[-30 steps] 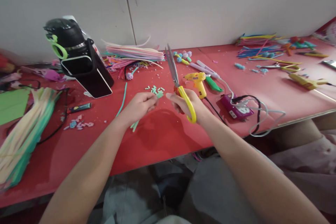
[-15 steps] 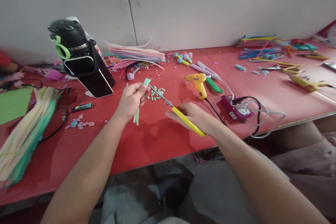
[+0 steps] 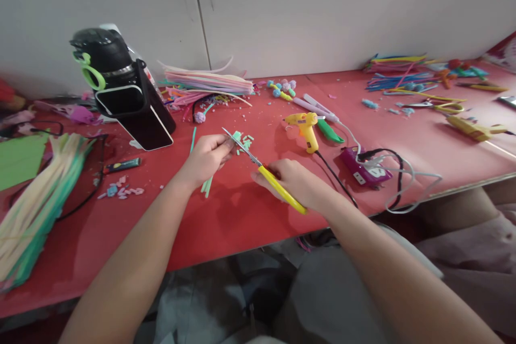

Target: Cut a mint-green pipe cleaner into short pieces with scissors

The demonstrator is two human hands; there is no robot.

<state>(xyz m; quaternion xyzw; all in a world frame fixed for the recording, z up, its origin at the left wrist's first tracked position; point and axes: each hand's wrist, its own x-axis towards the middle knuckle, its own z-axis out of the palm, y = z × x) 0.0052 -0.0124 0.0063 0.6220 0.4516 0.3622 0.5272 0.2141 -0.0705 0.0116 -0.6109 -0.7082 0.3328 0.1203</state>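
Between its thumb and fingers my left hand (image 3: 209, 158) pinches a small bundle of mint-green pipe cleaners (image 3: 207, 187), whose tails hang below the palm. My right hand (image 3: 288, 183) is wrapped round the yellow handles of a pair of scissors (image 3: 282, 191). The blades reach up and left, across the bundle's end at my left fingertips. Short cut green pieces (image 3: 246, 144) lie on the red table just beyond the blades. One more green pipe cleaner (image 3: 193, 138) lies behind my left hand.
A black bottle in a holder (image 3: 141, 102) stands at the left, near a cream-and-green pipe cleaner bundle (image 3: 44, 204). Right of the scissors are a yellow glue gun (image 3: 307, 131), a purple power strip (image 3: 363, 169) and cables. More pipe cleaners (image 3: 209, 83) lie along the wall.
The scissors have moved slightly left and their blades now lie across the bundle's end. My left hand has turned and dropped a little, lowering the green ends toward the cut pieces.
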